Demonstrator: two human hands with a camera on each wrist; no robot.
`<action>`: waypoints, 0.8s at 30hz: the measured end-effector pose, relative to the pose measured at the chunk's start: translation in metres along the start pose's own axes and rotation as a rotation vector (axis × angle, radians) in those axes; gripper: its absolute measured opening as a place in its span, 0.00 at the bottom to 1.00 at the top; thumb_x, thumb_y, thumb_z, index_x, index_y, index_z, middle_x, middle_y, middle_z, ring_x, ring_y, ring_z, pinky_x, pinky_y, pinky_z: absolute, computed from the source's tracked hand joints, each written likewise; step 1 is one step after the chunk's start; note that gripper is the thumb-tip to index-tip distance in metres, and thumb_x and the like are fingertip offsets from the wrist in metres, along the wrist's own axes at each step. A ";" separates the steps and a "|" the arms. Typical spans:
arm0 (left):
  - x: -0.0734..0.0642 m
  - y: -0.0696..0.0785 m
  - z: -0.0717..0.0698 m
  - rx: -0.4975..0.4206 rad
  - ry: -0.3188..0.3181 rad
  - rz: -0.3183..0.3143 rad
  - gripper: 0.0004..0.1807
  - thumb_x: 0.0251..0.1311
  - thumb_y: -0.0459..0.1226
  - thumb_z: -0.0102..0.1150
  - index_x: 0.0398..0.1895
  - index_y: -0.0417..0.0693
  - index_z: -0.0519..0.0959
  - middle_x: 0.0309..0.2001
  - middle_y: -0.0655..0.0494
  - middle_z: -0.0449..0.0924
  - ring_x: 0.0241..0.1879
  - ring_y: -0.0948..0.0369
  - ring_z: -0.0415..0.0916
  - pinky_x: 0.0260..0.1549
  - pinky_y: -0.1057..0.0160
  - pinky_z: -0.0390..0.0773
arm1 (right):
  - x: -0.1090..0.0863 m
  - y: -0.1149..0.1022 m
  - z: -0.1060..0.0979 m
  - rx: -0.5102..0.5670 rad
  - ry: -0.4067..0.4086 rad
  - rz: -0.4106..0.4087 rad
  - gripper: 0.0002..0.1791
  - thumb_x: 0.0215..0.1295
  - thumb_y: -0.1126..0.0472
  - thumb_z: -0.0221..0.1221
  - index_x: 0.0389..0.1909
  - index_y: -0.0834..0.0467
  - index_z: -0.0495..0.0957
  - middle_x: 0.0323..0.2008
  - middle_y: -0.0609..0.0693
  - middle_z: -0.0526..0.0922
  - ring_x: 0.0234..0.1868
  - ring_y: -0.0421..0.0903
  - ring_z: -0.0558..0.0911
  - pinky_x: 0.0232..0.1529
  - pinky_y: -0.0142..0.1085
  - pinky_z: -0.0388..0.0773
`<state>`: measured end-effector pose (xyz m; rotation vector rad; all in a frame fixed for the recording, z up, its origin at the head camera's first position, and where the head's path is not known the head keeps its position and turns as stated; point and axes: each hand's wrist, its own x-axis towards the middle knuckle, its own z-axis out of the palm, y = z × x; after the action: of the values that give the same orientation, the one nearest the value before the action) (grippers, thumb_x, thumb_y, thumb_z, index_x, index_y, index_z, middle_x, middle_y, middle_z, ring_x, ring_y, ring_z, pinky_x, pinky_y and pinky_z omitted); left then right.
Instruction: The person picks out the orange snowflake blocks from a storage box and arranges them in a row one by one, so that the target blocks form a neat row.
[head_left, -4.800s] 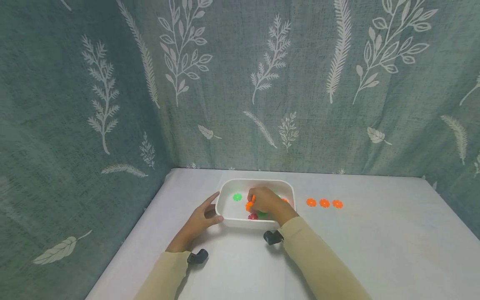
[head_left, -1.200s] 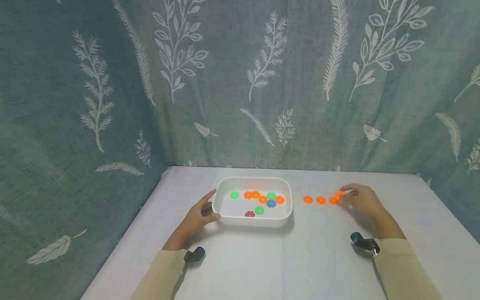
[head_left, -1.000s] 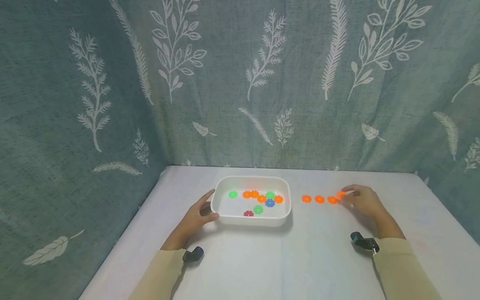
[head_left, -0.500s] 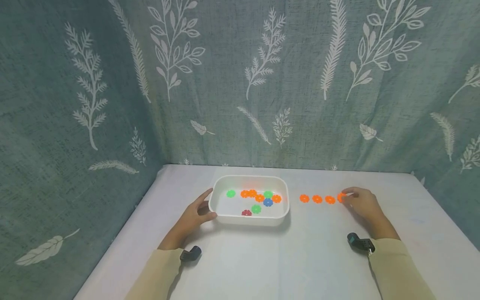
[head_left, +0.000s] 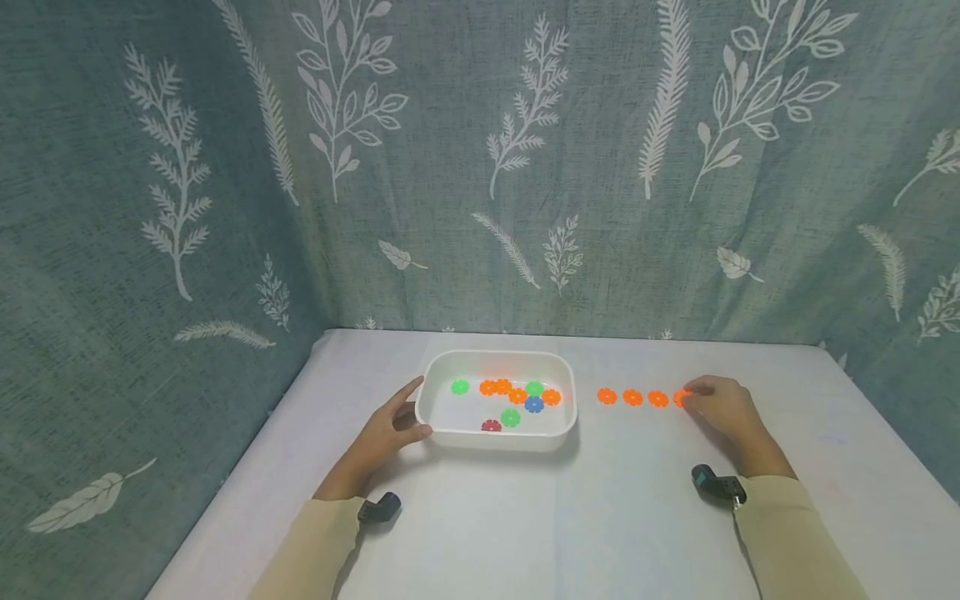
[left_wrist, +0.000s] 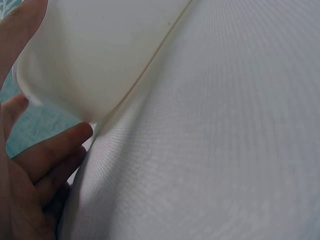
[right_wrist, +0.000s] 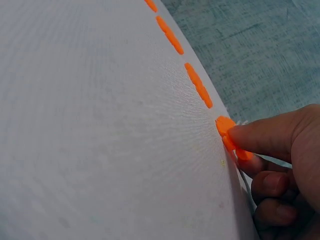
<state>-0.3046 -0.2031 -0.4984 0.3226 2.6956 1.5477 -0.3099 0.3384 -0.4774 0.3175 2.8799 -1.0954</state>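
Note:
My left hand [head_left: 387,435] steadies the left end of a white plastic tub [head_left: 495,440], thumb at its front corner and forefinger at the back. In the left wrist view, the thumb overlaps the tub's wall [left_wrist: 100,55] and the other fingertips come up to its lower corner. My right hand [head_left: 723,408] pinches an orange notched plastic disc [right_wrist: 226,126] between thumb and fingers, low over the white tabletop. This disc stands at the right end of a row of three like it, among them an orange disc [head_left: 657,399] just to its left. The fingers partly hide the held disc.
Several more notched discs lie inside the tub: orange ones [head_left: 551,397], green ones [head_left: 511,417], a blue one [head_left: 534,404] and a dark red one [head_left: 491,426]. A green leaf-patterned curtain [head_left: 465,167] closes off the back and left of the white-covered table [head_left: 480,533].
My right hand has gone from inside the tub to the right end of the row, carrying an orange disc, then lowered it into line. The left hand has stayed at the tub.

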 end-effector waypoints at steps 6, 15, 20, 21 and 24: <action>0.000 0.000 0.000 0.012 0.005 0.001 0.50 0.48 0.52 0.74 0.74 0.74 0.56 0.62 0.48 0.74 0.66 0.45 0.65 0.60 0.29 0.50 | 0.002 0.002 0.003 -0.005 0.020 0.012 0.22 0.66 0.57 0.57 0.56 0.68 0.75 0.57 0.69 0.74 0.59 0.69 0.69 0.55 0.62 0.68; -0.002 0.003 -0.002 -0.004 0.006 -0.001 0.50 0.47 0.52 0.74 0.74 0.75 0.57 0.61 0.50 0.75 0.65 0.47 0.67 0.60 0.29 0.51 | -0.002 -0.001 0.002 -0.033 0.039 -0.050 0.20 0.66 0.59 0.59 0.52 0.69 0.77 0.53 0.69 0.77 0.55 0.68 0.72 0.52 0.60 0.70; -0.001 0.002 -0.001 0.003 0.011 -0.013 0.50 0.47 0.53 0.74 0.73 0.77 0.57 0.61 0.50 0.75 0.64 0.47 0.67 0.60 0.29 0.53 | -0.001 0.000 0.003 -0.042 0.039 -0.065 0.19 0.66 0.59 0.60 0.51 0.69 0.78 0.52 0.69 0.77 0.55 0.68 0.73 0.52 0.60 0.70; 0.000 0.001 -0.001 0.004 0.012 -0.012 0.50 0.47 0.52 0.75 0.73 0.76 0.57 0.61 0.49 0.75 0.64 0.46 0.67 0.60 0.30 0.53 | -0.001 0.001 0.003 -0.040 0.035 -0.060 0.20 0.66 0.59 0.60 0.52 0.69 0.77 0.52 0.68 0.77 0.55 0.68 0.73 0.52 0.60 0.70; 0.001 0.000 0.001 0.003 0.007 -0.009 0.50 0.47 0.52 0.75 0.74 0.74 0.57 0.61 0.48 0.75 0.64 0.46 0.68 0.61 0.30 0.53 | 0.001 0.004 0.001 -0.019 0.029 -0.040 0.21 0.67 0.56 0.59 0.54 0.68 0.77 0.54 0.68 0.76 0.57 0.68 0.71 0.54 0.60 0.70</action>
<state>-0.3057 -0.2020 -0.4983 0.3051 2.7007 1.5460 -0.3100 0.3409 -0.4809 0.2783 2.9322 -1.0776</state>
